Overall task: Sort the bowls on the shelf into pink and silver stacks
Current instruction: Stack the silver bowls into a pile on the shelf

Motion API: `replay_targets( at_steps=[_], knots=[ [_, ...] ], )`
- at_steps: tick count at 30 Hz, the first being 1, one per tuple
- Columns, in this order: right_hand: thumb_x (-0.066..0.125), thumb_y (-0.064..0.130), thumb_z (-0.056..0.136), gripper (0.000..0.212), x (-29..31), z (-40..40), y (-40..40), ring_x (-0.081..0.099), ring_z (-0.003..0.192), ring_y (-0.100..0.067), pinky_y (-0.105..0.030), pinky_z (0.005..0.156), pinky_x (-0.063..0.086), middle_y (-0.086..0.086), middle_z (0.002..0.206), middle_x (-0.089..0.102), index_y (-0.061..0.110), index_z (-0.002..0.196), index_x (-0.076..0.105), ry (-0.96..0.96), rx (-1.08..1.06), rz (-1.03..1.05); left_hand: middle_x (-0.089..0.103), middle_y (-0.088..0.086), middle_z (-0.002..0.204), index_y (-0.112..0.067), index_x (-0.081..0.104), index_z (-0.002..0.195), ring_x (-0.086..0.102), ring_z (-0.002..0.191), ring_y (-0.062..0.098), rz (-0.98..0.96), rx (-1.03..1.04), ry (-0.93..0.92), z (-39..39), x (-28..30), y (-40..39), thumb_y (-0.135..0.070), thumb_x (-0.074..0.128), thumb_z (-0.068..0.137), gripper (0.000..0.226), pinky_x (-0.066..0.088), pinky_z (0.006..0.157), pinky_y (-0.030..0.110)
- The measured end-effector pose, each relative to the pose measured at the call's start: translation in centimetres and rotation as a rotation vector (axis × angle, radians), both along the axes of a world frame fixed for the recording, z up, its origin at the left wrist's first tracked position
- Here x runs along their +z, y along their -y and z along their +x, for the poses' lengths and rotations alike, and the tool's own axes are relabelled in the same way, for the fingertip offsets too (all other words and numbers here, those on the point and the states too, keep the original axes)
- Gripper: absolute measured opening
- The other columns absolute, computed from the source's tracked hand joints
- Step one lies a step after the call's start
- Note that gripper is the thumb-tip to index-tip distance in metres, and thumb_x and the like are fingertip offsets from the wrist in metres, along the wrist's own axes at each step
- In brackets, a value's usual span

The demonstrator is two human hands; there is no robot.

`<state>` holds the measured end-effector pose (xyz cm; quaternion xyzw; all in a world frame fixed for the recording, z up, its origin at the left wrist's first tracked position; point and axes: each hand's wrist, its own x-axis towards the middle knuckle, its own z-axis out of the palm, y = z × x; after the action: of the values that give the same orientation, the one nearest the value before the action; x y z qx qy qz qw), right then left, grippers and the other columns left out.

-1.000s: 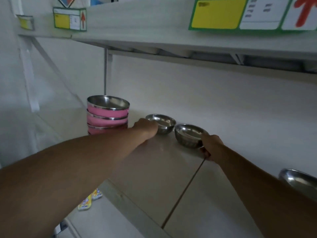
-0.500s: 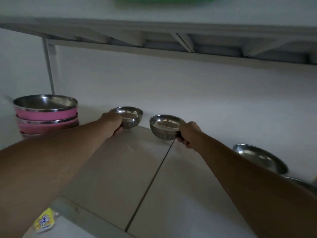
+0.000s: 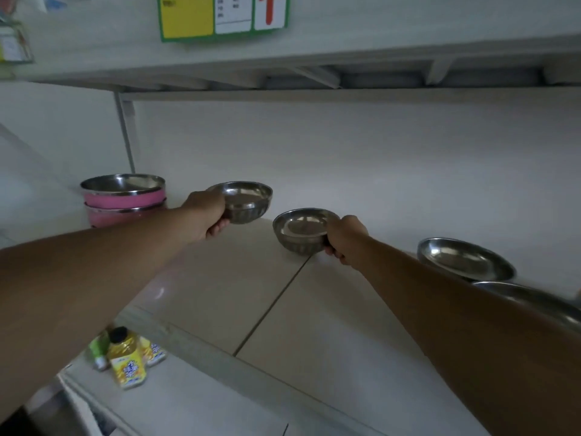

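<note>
A stack of pink bowls with steel rims stands at the back left of the shelf. My left hand grips a small silver bowl by its near rim and holds it lifted above the shelf. My right hand grips a second silver bowl by its right rim, low over the shelf seam; I cannot tell whether it touches the surface. Two wider silver bowls, one behind my right forearm and another partly hidden by it, sit at the right.
An upper shelf with a yellow and green label hangs low overhead. A metal bracket stands behind the pink stack. On a lower shelf at the bottom left stand a yellow bottle and small packets.
Both hands went from touching the silver bowls to gripping them. The left bowl has risen off the shelf. The view has swung, bringing the right-hand bowls and lower bottles into sight.
</note>
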<state>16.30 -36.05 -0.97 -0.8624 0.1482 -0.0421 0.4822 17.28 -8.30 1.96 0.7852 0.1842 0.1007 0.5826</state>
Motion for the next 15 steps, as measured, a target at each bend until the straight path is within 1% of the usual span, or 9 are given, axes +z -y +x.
replay_targets(
  at_steps=[2, 4, 6, 8, 10, 12, 14, 15],
  knots=[
    [0.039, 0.015, 0.095, 0.029, 0.8, -1.5, 0.4, 0.048, 0.034, -0.013, -0.021, 0.04, 0.039, -0.003, 0.043, 0.064, 0.008, 0.097, 0.068, 0.005, -0.013, 0.009, 0.064, 0.009, 0.045, -0.006, 0.071, 0.119, 0.05, 0.03, 0.012, -0.007, -0.005, 0.002, -1.4, 0.5, -0.4, -0.014, 0.04, 0.099, 0.037, 0.04, 0.033, 0.017],
    [0.038, 0.012, 0.093, 0.03, 1.4, -3.6, 0.5, 0.044, 0.032, -0.013, -0.018, 0.037, 0.036, -0.005, 0.045, 0.064, 0.008, 0.098, 0.068, 0.01, -0.034, 0.023, 0.063, 0.008, 0.043, -0.006, 0.069, 0.117, 0.05, 0.029, 0.011, -0.011, -0.026, -0.002, -3.2, 0.8, -0.4, -0.013, 0.039, 0.1, 0.035, 0.039, 0.033, 0.017],
    [0.038, 0.011, 0.094, 0.032, 1.8, -6.0, 0.5, 0.043, 0.035, -0.014, -0.018, 0.037, 0.033, -0.008, 0.053, 0.065, 0.006, 0.099, 0.069, 0.015, -0.047, 0.04, 0.063, 0.007, 0.042, -0.006, 0.068, 0.113, 0.051, 0.03, 0.011, -0.015, -0.053, -0.002, -5.0, 1.0, -0.3, -0.013, 0.038, 0.101, 0.033, 0.038, 0.033, 0.016],
    [0.038, 0.011, 0.094, 0.034, 2.0, -8.8, 0.4, 0.042, 0.038, -0.016, -0.018, 0.038, 0.032, -0.009, 0.055, 0.064, 0.003, 0.096, 0.07, 0.032, -0.06, 0.066, 0.063, 0.006, 0.042, -0.007, 0.067, 0.111, 0.051, 0.033, 0.012, -0.026, -0.081, 0.01, -6.7, 1.1, -0.1, -0.01, 0.035, 0.1, 0.033, 0.037, 0.032, 0.015],
    [0.04, 0.014, 0.094, 0.033, 1.9, -11.9, 0.2, 0.041, 0.038, -0.016, -0.019, 0.04, 0.032, -0.009, 0.053, 0.062, 0.002, 0.09, 0.07, 0.053, -0.077, 0.073, 0.063, 0.004, 0.041, -0.008, 0.066, 0.111, 0.051, 0.031, 0.01, -0.041, -0.136, 0.024, -8.6, 0.8, 0.1, -0.009, 0.035, 0.101, 0.033, 0.036, 0.031, 0.015],
    [0.043, 0.02, 0.097, 0.035, 1.4, -15.1, 0.3, 0.044, 0.042, -0.017, -0.023, 0.045, 0.035, -0.009, 0.055, 0.064, 0.004, 0.085, 0.071, 0.051, -0.108, 0.072, 0.063, 0.003, 0.042, -0.009, 0.065, 0.113, 0.05, 0.029, 0.008, -0.051, -0.193, 0.032, -10.5, 0.4, 0.1, -0.012, 0.035, 0.104, 0.031, 0.037, 0.031, 0.015],
    [0.044, 0.027, 0.102, 0.041, 0.7, -18.1, 0.5, 0.048, 0.048, -0.019, -0.028, 0.05, 0.039, -0.011, 0.064, 0.068, 0.004, 0.088, 0.075, 0.027, -0.139, 0.075, 0.065, 0.004, 0.046, -0.01, 0.065, 0.12, 0.05, 0.029, 0.008, -0.052, -0.233, 0.036, -12.3, -0.2, 0.0, -0.016, 0.036, 0.107, 0.032, 0.037, 0.031, 0.015],
    [0.044, 0.029, 0.104, 0.043, 0.3, -19.5, 0.7, 0.048, 0.048, -0.018, -0.029, 0.049, 0.038, -0.011, 0.066, 0.068, 0.003, 0.093, 0.076, 0.013, -0.155, 0.086, 0.067, 0.006, 0.051, -0.008, 0.065, 0.125, 0.05, 0.031, 0.009, -0.043, -0.254, 0.038, -13.1, -0.4, 0.1, -0.017, 0.037, 0.108, 0.034, 0.037, 0.03, 0.015]
  ],
)
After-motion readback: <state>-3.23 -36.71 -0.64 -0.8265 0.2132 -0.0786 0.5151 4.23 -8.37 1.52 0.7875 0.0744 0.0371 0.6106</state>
